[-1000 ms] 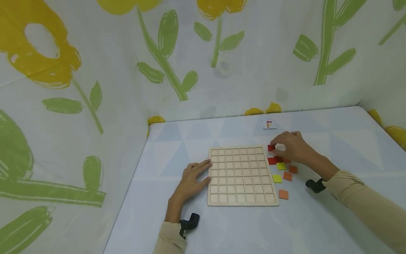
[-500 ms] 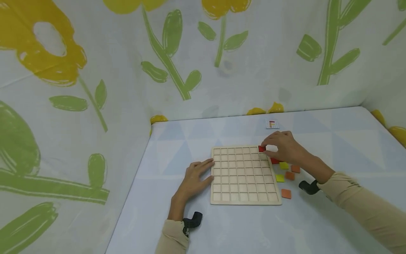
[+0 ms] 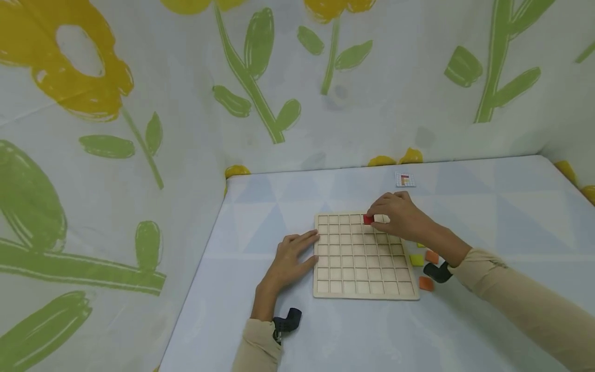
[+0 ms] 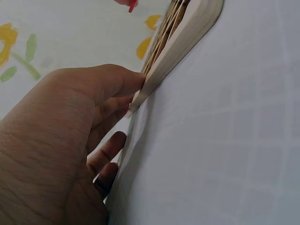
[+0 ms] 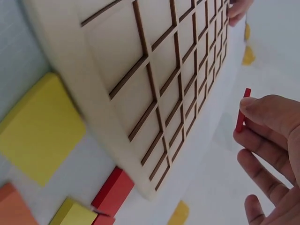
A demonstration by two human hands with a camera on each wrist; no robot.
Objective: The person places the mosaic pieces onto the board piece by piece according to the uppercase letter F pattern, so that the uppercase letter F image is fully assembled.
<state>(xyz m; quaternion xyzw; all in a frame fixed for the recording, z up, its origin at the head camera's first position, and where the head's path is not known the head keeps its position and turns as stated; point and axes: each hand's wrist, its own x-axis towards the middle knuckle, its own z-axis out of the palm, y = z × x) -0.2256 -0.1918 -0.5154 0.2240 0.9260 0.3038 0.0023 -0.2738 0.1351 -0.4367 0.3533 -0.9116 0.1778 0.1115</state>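
Observation:
A pale wooden grid board (image 3: 366, 258) lies flat on the table. My right hand (image 3: 398, 213) is over its far row, pinching a red square tile (image 3: 368, 219) between thumb and fingers. The right wrist view shows this red tile (image 5: 243, 110) edge-on, held above the board's surface. My left hand (image 3: 290, 258) rests at the board's left edge, fingers spread and fingertips touching the rim. In the left wrist view, the thumb of the left hand (image 4: 70, 126) lies against the board's side (image 4: 173, 51).
Right of the board lie a yellow tile (image 3: 416, 260) and orange tiles (image 3: 426, 283); more red and yellow tiles (image 5: 114, 191) show in the right wrist view. A small card with a printed coloured pattern (image 3: 405, 180) lies behind the board. A flower-print cloth (image 3: 186, 103) stands behind the table.
My right hand has lifted the red tile from the pile on the right and carried it left over the board's far row. The left hand stays at the board's left edge.

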